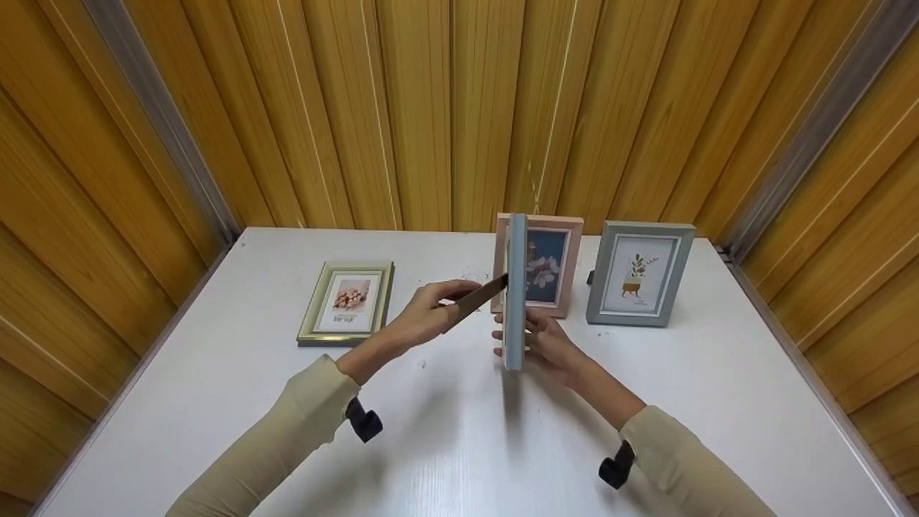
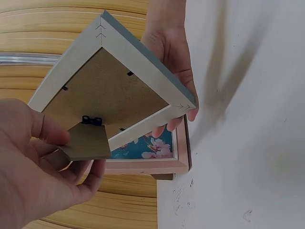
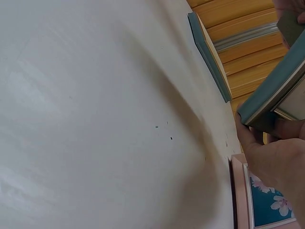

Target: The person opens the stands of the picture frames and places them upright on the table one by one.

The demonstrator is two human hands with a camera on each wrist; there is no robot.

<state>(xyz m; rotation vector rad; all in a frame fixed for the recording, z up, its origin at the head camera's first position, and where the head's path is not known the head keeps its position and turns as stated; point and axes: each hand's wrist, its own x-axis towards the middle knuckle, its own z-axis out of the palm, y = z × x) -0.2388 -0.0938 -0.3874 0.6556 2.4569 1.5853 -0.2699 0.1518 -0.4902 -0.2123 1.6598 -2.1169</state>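
Note:
A light blue picture frame is held up off the table, edge-on in the head view. Its brown back board faces the left hand in the left wrist view. From that back the brown stand leg swings out on a small black hinge. My left hand pinches the leg between thumb and fingers. At the frame's lower part, my right hand grips it, fingers on the back and thumb on the front side, as the right wrist view also shows.
A pink frame with a flower picture stands just behind the held one. Right of it stands a grey-green frame with a plant picture. A gold frame lies at left on the white table. Wood-patterned walls enclose the table.

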